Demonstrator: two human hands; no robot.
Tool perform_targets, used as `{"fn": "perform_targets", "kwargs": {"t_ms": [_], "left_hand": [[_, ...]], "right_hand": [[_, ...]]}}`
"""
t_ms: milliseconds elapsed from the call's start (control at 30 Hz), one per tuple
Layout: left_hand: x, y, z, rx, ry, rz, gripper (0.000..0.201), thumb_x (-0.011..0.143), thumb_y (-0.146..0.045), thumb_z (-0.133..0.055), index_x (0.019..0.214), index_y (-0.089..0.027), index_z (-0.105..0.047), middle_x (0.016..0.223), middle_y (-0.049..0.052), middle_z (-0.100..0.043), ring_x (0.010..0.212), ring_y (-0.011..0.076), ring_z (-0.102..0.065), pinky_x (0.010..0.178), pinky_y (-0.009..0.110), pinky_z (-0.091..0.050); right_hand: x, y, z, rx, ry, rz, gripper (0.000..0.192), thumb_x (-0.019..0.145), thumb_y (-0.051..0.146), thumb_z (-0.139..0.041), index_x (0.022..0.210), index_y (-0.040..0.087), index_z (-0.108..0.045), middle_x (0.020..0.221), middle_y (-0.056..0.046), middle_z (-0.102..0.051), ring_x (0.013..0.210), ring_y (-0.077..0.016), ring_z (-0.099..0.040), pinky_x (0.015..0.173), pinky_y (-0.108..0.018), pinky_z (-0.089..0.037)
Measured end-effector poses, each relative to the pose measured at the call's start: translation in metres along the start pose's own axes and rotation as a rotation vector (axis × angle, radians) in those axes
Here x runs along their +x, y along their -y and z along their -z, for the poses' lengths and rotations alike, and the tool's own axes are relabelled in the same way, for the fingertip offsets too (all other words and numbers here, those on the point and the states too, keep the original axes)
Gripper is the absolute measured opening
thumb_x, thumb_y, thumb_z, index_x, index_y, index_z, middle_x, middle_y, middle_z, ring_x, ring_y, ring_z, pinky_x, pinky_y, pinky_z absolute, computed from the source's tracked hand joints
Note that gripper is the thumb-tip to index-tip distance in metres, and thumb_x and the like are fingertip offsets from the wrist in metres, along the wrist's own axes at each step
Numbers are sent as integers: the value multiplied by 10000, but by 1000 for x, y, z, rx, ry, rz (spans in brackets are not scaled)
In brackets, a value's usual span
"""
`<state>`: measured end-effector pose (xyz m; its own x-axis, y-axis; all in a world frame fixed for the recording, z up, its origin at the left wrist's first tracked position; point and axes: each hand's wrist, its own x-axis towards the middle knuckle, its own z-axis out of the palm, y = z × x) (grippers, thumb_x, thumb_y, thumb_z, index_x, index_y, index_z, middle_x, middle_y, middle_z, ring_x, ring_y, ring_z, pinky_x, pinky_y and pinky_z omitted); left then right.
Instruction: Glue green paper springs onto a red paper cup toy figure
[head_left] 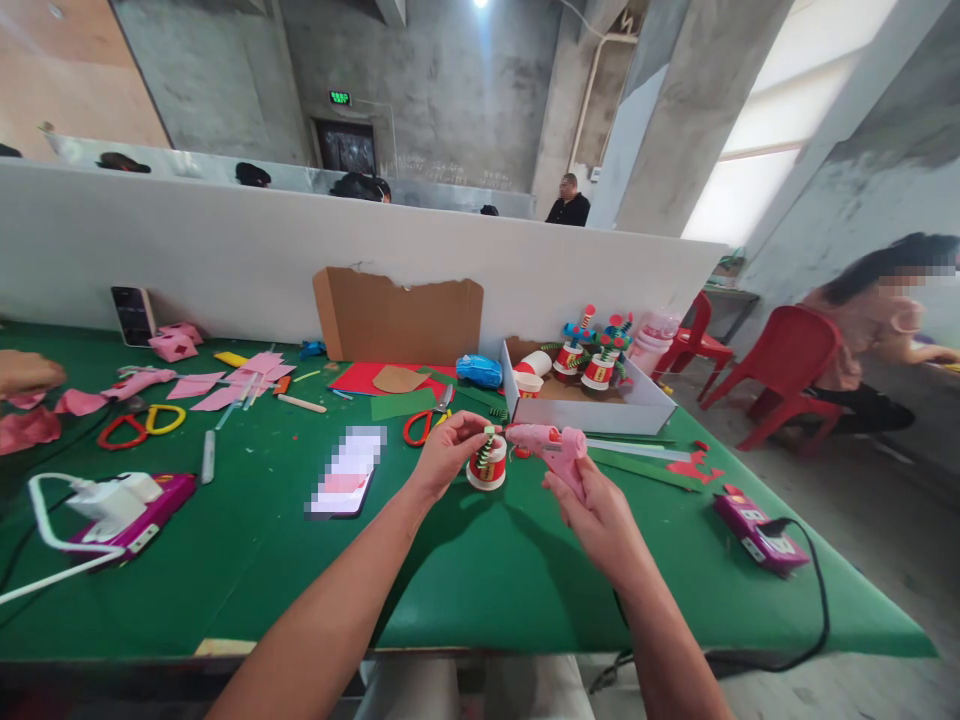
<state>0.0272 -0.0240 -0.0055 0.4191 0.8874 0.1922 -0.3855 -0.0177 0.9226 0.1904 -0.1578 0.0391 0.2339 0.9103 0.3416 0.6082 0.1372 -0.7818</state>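
An upside-down red and white paper cup (486, 474) stands on the green table in front of me. A green folded paper strip (484, 440) rises along it, its upper end pinched between the fingertips of my left hand (448, 452). My right hand (600, 508) is wrapped round the handle of a pink hot glue gun (553, 444). The gun's nozzle points left and is close to the strip's top; whether they touch I cannot tell. Just left of my left hand lie orange-handled scissors (421, 428).
A white box (592, 412) with decorated cups stands behind the gun. A phone (349, 472) lies left of my arm. Purple power strips (757, 530) with cables sit on both sides. Pink paper, scissors (142, 428) and another person's hand (30, 374) are at the left.
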Motion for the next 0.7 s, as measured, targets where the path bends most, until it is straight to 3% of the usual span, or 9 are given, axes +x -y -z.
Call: {"fn": "perform_targets", "kwargs": {"t_ms": [233,433,700], "left_hand": [[0,-3,-1,-193,14,75,425,614,-390,-847,856,-155,-590,847,65,-755,698,178,-717,709,295,-536],[0,0,0,-208,20,81,413,633,-378,-840,862,-150,-583,835,58,-749,715,183,-722,707,288,-538],[0,3,2,-161,46,73,405,657,-389,-825,881,-153,-585,736,35,-729,741,200,-725,714,295,-535]], "right_hand": [[-1,-3,8,339,85,-255,396,790,563,-596,844,170,-609,510,61,-456,428,-90,-422,406,-210,-365],[-1,-11,-4,376,36,-249,400,764,578,-609,797,180,-595,468,73,-445,387,-81,-396,379,-209,-352],[3,1,-7,347,45,-277,449,701,616,-636,802,185,-561,493,70,-481,373,-86,-418,357,-217,-351]]}}
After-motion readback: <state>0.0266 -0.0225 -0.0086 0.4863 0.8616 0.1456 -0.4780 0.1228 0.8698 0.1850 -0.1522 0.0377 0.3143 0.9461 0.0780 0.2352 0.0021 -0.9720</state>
